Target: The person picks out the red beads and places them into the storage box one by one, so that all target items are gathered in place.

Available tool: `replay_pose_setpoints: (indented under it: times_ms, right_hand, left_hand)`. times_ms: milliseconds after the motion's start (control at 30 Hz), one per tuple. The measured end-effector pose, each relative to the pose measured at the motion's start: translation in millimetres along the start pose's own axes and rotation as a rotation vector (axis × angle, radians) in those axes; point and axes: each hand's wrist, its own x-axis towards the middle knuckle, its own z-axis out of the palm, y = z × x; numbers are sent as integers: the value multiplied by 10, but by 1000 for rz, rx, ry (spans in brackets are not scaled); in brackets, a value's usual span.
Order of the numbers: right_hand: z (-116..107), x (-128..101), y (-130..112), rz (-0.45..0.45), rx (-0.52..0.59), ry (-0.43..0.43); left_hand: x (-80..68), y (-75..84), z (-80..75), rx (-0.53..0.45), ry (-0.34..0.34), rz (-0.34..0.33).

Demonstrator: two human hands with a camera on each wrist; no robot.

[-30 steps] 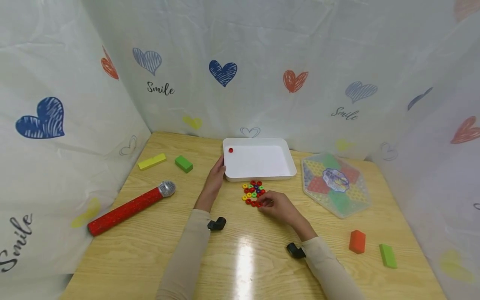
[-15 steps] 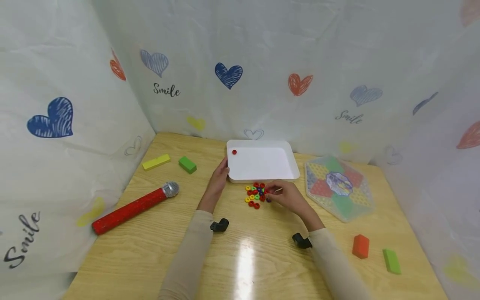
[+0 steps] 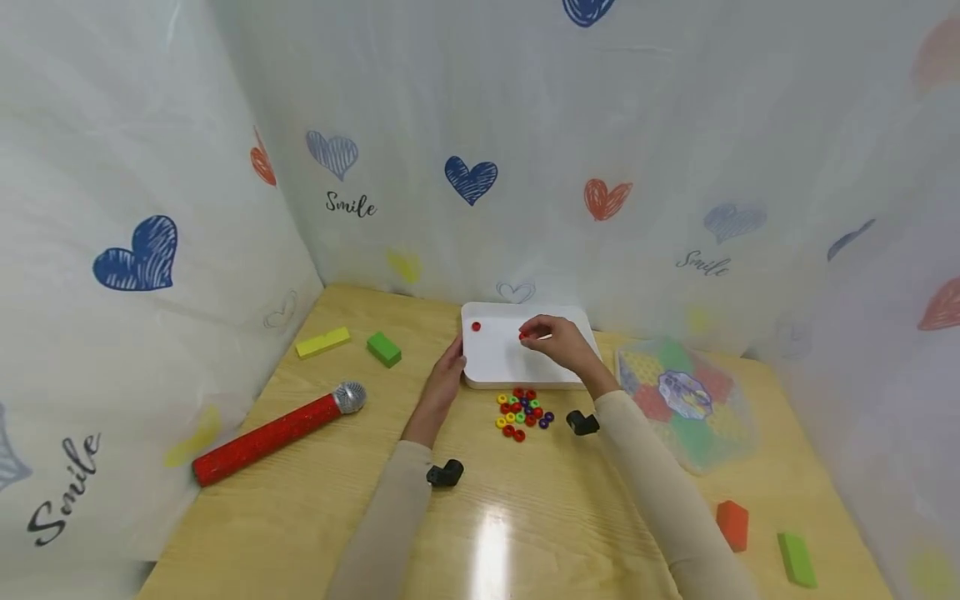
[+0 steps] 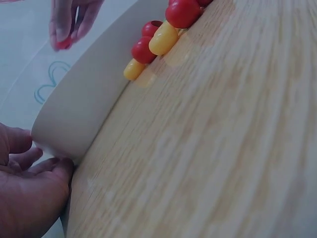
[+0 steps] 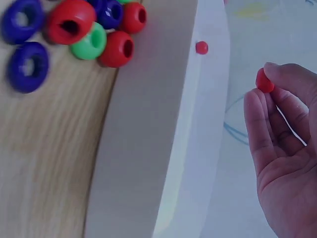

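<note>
A white tray (image 3: 498, 367) lies at the far side of the table. My left hand (image 3: 444, 379) grips its left side, thumb and fingers at the corner in the left wrist view. My right hand (image 3: 561, 343) is above the tray and pinches a red bead (image 5: 265, 81) between thumb and fingertips. Another red bead (image 3: 476, 327) rests inside the tray near the far left corner. Just in front of the tray lies a loose group of ring-shaped beads (image 3: 516, 407) in red, yellow, green and dark blue.
A red microphone (image 3: 270, 437) and a yellow block (image 3: 322, 342) and green block (image 3: 384, 349) lie left. Right are a clear hexagonal case (image 3: 708, 429), an orange-red block (image 3: 732, 525) and a light green block (image 3: 797, 559). Printed curtains stand behind and at both sides.
My right hand has lifted a red bead from the group and carried it up and away, over the tray. The left hand stays at the tray's side. The head view has tilted slightly.
</note>
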Motion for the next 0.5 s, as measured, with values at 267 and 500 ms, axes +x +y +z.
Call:
replay_pose_setpoints:
  times_ms: [267, 500]
  right_hand:
    - [173, 388, -10, 69, 13, -51]
    - [246, 642, -3, 78, -29, -78]
  left_hand:
    - [-95, -59, -16, 14, 11, 29]
    - [-117, -26, 8, 8, 6, 50]
